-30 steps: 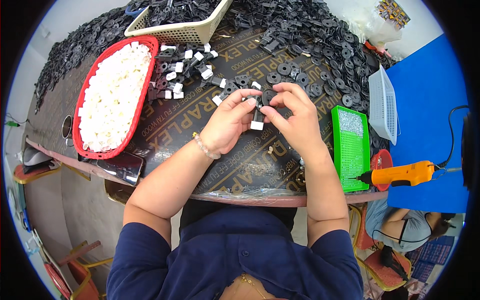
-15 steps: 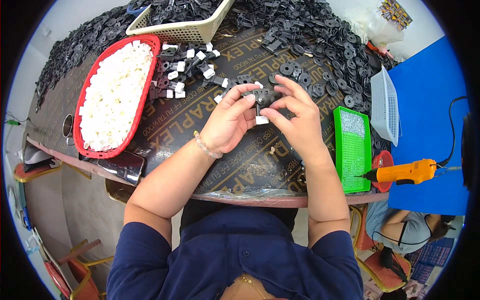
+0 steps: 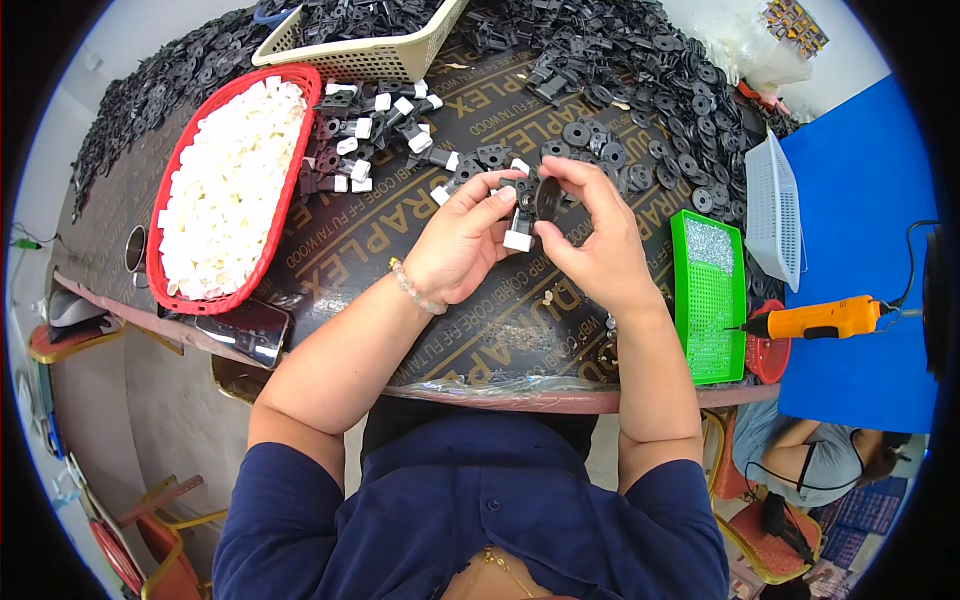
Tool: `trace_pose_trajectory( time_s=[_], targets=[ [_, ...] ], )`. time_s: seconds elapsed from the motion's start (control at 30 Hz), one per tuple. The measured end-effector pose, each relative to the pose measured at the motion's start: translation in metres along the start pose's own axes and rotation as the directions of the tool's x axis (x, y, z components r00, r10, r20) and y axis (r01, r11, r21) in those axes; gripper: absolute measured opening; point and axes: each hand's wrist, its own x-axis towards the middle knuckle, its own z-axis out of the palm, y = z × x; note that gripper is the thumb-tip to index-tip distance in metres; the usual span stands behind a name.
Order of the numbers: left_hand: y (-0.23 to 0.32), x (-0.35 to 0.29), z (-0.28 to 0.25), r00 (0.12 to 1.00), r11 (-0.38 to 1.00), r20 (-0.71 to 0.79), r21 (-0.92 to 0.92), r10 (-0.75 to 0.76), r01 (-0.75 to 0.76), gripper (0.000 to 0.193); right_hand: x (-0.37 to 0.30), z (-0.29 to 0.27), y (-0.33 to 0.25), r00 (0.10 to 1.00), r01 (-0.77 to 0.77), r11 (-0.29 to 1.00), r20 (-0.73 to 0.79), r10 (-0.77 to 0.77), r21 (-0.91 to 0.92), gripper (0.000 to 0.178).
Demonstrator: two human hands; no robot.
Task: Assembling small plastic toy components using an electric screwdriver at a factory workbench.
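In front of me, my left hand pinches a black plastic bracket between thumb and fingers. A white cap sits on the bracket's lower end. Right beside it, my right hand grips a round black disc by its rim, thumb below and fingers above. The disc stands tilted, its hollow side partly showing; whether it touches the bracket I cannot tell. Beyond my hands lie several black brackets with white caps and loose black discs.
A red basket of white caps stands at left, a cream basket of black parts behind. At right are a green tray with small metal pieces, an orange electric screwdriver, a red basket and a pale basket. A phone lies near the edge.
The disc has turned and now stands more on edge at the bracket's right. My right thumb has come away from beside the white cap. The bracket has shifted slightly in my left hand.
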Motion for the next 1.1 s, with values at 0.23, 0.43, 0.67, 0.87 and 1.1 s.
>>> trace_pose_trajectory(
  time_s=[0.23,0.43,0.67,0.87,1.1],
  targets=[
    [-0.003,0.001,0.0,0.999,1.0,0.031,0.021,-0.011,0.01,0.027,0.001,-0.004,0.0,0.998,0.022,0.999,0.063,-0.025,0.038,0.06],
    [-0.004,0.0,0.002,1.0,1.0,-0.002,0.005,0.01,-0.01,0.026,0.001,-0.009,-0.003,0.995,-0.028,0.999,0.096,0.026,0.016,0.057],
    [-0.003,-0.002,0.0,0.997,0.999,0.065,0.013,-0.033,0.032,0.028,0.002,-0.022,-0.003,0.98,-0.038,0.997,0.199,0.025,0.061,0.059],
    [-0.01,-0.002,-0.004,0.999,0.998,0.039,0.057,-0.014,0.012,0.029,0.0,-0.017,-0.01,0.984,-0.061,0.998,0.167,0.057,0.016,0.058],
    [0.002,-0.002,0.003,0.822,0.067,0.267,0.936,0.503,-0.346,0.042,-0.007,-0.046,0.01,0.949,-0.213,0.933,0.166,0.269,-0.291,0.054]
  ],
)
